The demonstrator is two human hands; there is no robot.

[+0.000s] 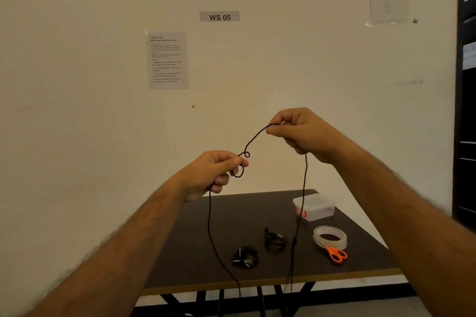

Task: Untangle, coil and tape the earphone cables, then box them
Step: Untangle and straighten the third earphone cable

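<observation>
Fingers of both my left hand [215, 171] and right hand [300, 131] pinch the black cable [253, 140] high above the table [206, 239], stretching a kinked span to work small loops out.

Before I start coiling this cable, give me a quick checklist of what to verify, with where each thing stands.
1. Both hands hold the cable: ok, left hand and right hand each pinch it.
2. Cable free of kinks: not ok, small loops sit by the left fingers.
3. Hanging ends untangled: cannot tell, they drop below the table edge.
4. Tape and scissors on the table: ok.
5. Box ready: not ok, lid looks closed.
</observation>
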